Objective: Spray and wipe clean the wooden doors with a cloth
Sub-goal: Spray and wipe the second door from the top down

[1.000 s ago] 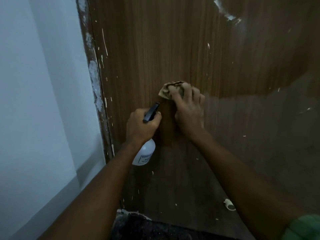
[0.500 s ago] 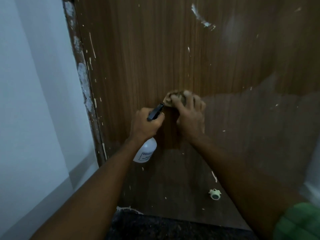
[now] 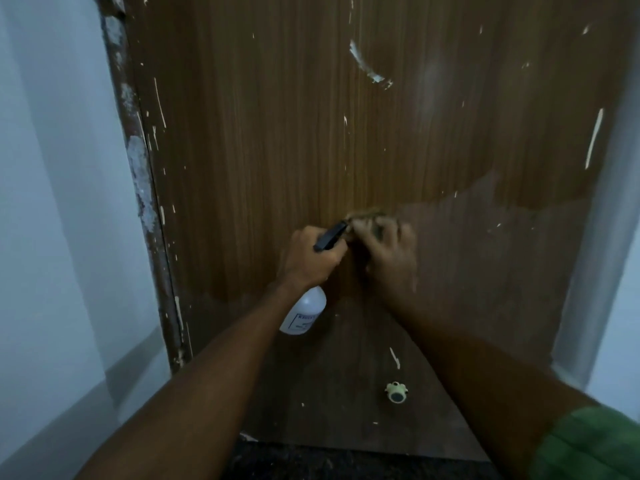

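Two hands busy, close together on brown wood-grain door (image 3: 277,150). Left hand (image 3: 308,258) wrapped round neck of light white plastic spray bottle (image 3: 304,313), black nozzle up; rigid, likely slick when wet, grip neck. Right hand (image 3: 388,251), blurred, presses soft crumpled tan cloth (image 3: 367,216) on door; limp, bunch under fingers.

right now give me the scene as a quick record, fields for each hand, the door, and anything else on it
left hand: left hand grips the spray bottle, black nozzle aimed at the door
right hand: right hand presses the cloth against the door; blurred
door: wooden door, white paint flecks and streaks across it, duller patch on the lower right
door frame: left frame with chipped whitish patches
other: small pale green door stopper low on the door
wall: pale wall on the left
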Motion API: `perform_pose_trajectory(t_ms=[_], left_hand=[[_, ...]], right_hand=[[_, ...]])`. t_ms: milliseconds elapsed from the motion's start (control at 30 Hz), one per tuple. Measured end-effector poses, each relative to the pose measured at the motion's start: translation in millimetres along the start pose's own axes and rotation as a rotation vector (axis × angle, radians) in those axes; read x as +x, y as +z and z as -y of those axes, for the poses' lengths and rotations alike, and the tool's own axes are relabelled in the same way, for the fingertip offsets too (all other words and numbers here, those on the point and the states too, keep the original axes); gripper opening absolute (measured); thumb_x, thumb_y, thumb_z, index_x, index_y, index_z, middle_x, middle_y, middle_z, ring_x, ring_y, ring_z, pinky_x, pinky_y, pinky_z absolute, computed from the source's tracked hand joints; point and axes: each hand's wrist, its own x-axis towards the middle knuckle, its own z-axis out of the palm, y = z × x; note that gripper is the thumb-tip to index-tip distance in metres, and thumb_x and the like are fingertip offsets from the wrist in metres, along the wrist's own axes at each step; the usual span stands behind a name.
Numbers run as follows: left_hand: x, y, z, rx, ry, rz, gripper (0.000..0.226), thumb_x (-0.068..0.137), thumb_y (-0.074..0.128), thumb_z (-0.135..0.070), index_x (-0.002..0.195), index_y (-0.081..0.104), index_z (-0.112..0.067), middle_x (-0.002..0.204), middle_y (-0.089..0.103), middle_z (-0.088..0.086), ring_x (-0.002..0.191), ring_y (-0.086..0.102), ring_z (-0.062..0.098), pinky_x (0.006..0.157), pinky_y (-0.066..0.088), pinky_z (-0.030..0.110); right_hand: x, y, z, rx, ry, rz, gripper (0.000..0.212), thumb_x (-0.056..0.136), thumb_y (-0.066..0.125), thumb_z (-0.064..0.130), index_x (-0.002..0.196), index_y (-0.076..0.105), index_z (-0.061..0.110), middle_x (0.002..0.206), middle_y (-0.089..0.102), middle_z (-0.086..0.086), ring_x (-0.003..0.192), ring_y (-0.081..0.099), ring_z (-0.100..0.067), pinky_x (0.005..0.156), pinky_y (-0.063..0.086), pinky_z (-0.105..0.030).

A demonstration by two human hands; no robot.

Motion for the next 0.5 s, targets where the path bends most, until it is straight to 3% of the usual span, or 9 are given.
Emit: perform_pose_trajectory(t_ms=[67, 133, 167, 233, 300, 333, 400, 500], left_hand=[[-4, 3, 1, 0.017, -0.017, 0.006, 0.039, 0.095, 0.064, -0.04, 0.088, 0.071, -0.002, 0.076, 0.07, 0.02, 0.066, 0.067, 0.041, 0.058, 0.058, 0.052], [-3, 4, -4, 0.027, -0.019, 0.021, 0.038, 0.096, 0.063, -0.039, 0.089, 0.071, -0.003, 0.078, 0.071, 0.02, 0.067, 0.068, 0.04, 0.06, 0.058, 0.054], [-2, 5, -7, 0.024, -0.008, 0.031, 0.033, 0.1, 0.065, -0.033, 0.091, 0.07, -0.002, 0.08, 0.071, 0.022, 0.067, 0.069, 0.039, 0.06, 0.059, 0.053], [1, 6, -11, 0.033, 0.011, 0.05, 0.027, 0.102, 0.065, -0.028, 0.094, 0.071, -0.003, 0.08, 0.072, 0.02, 0.061, 0.069, 0.03, 0.057, 0.059, 0.047], [2, 9, -15, 0.062, 0.033, 0.061, 0.03, 0.1, 0.065, -0.035, 0.09, 0.072, -0.008, 0.076, 0.073, 0.015, 0.059, 0.071, 0.025, 0.054, 0.06, 0.045], [2, 10, -15, 0.076, 0.033, 0.063, 0.032, 0.098, 0.064, -0.038, 0.088, 0.072, -0.009, 0.075, 0.073, 0.013, 0.058, 0.071, 0.025, 0.053, 0.059, 0.046], [2, 17, -15, 0.073, 0.016, 0.085, 0.029, 0.099, 0.065, -0.034, 0.087, 0.072, -0.01, 0.075, 0.073, 0.014, 0.055, 0.07, 0.022, 0.05, 0.058, 0.041], [0, 30, -21, 0.065, -0.009, 0.12, 0.022, 0.102, 0.066, -0.028, 0.091, 0.071, -0.01, 0.079, 0.073, 0.017, 0.054, 0.065, 0.016, 0.05, 0.054, 0.03]], right_hand=[[-49, 5, -23, -0.076, -0.329, 0.142, 0.075, 0.079, 0.085, 0.027, 0.147, 0.054, 0.028, 0.138, 0.048, -0.017, 0.118, 0.044, -0.039, 0.096, 0.048, -0.056], [-51, -1, -45, -0.116, -0.512, 0.231, 0.068, 0.083, 0.081, 0.03, 0.146, 0.055, 0.028, 0.138, 0.049, -0.016, 0.118, 0.047, -0.037, 0.096, 0.047, -0.053], [-36, -7, -49, -0.093, -0.471, 0.202, 0.065, 0.085, 0.079, 0.03, 0.146, 0.055, 0.029, 0.141, 0.048, -0.015, 0.12, 0.046, -0.037, 0.096, 0.047, -0.052], [11, -23, -43, -0.018, -0.181, 0.041, 0.059, 0.088, 0.074, 0.019, 0.143, 0.056, 0.03, 0.146, 0.046, -0.012, 0.123, 0.044, -0.034, 0.095, 0.048, -0.048], [52, -39, -36, 0.009, 0.124, -0.09, 0.056, 0.09, 0.064, 0.004, 0.139, 0.059, 0.031, 0.144, 0.046, -0.007, 0.12, 0.044, -0.029, 0.091, 0.05, -0.043], [58, -42, -32, 0.0, 0.186, -0.113, 0.057, 0.09, 0.063, 0.002, 0.138, 0.06, 0.031, 0.143, 0.047, -0.007, 0.118, 0.045, -0.029, 0.091, 0.051, -0.042], [35, -41, -36, -0.038, 0.132, -0.034, 0.056, 0.088, 0.068, 0.008, 0.139, 0.06, 0.031, 0.144, 0.048, -0.009, 0.122, 0.046, -0.032, 0.094, 0.05, -0.044], [-40, -44, -56, -0.129, -0.281, 0.246, 0.062, 0.081, 0.084, 0.027, 0.138, 0.061, 0.032, 0.141, 0.05, -0.011, 0.123, 0.049, -0.034, 0.094, 0.051, -0.047]])
